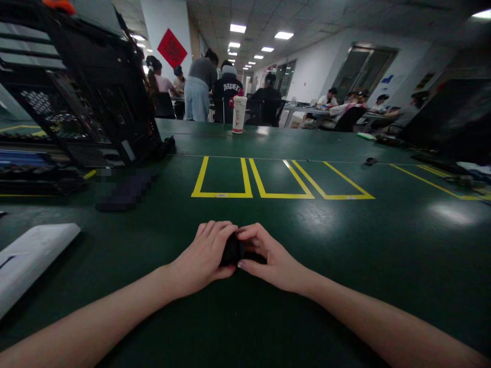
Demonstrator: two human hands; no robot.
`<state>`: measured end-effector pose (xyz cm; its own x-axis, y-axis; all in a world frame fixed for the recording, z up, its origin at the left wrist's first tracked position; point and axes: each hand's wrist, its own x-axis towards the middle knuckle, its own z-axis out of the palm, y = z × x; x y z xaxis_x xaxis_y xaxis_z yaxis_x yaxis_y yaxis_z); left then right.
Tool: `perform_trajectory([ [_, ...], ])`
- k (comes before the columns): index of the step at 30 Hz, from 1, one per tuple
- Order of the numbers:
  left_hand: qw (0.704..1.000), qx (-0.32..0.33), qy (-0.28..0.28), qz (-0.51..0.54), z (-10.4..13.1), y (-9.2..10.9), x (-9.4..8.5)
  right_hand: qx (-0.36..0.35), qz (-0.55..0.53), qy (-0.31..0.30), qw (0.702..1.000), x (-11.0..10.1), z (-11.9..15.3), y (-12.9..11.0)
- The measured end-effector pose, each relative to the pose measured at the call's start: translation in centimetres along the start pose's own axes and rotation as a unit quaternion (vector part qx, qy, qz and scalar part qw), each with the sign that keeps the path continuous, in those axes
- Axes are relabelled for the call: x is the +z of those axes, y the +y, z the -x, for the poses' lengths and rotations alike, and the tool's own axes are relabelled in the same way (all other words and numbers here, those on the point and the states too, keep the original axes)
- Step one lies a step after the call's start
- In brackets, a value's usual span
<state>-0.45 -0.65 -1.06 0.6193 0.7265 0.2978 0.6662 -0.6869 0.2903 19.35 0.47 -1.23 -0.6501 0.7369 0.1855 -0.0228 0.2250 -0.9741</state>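
A small black object (231,250) sits between my two hands, low over the green table (238,327); its kind cannot be made out, as fingers cover much of it. My left hand (205,253) wraps it from the left, fingers over its far side and thumb at its near side. From the right, the curled fingers and thumb of my right hand (270,258) pinch at its edge.
Yellow tape frames (222,194) mark the tabletop ahead. An open black computer case (95,92) stands at left, near a white box-like object (34,255). A white cup (239,113) stands at the far edge. Several people sit or stand beyond.
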Motion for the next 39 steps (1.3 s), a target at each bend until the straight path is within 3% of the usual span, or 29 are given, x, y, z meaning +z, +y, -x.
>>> perform_trajectory([
  [4,1.000,0.003,0.008,0.000,-0.08,0.08,-0.12,-0.007,-0.010,0.013,1.000,0.11,-0.08,0.06],
  [11,1.000,0.000,0.007,-0.002,-0.08,0.25,-0.24,0.043,0.002,0.020,0.999,0.19,-0.09,-0.10],
  [17,1.000,0.002,0.003,0.006,-0.02,0.28,-0.25,-0.010,-0.010,0.012,1.000,0.05,0.02,0.24],
  [26,1.000,-0.003,0.003,0.009,-0.09,0.16,-0.18,0.041,-0.016,0.008,0.999,0.03,-0.13,0.03],
  [33,1.000,0.001,0.026,0.006,-0.06,0.01,0.04,-0.007,-0.011,0.006,1.000,-0.01,0.04,0.34],
  [39,1.000,0.003,0.018,0.012,-0.15,0.13,-0.20,0.031,-0.032,0.021,0.999,0.07,-0.17,0.03],
])
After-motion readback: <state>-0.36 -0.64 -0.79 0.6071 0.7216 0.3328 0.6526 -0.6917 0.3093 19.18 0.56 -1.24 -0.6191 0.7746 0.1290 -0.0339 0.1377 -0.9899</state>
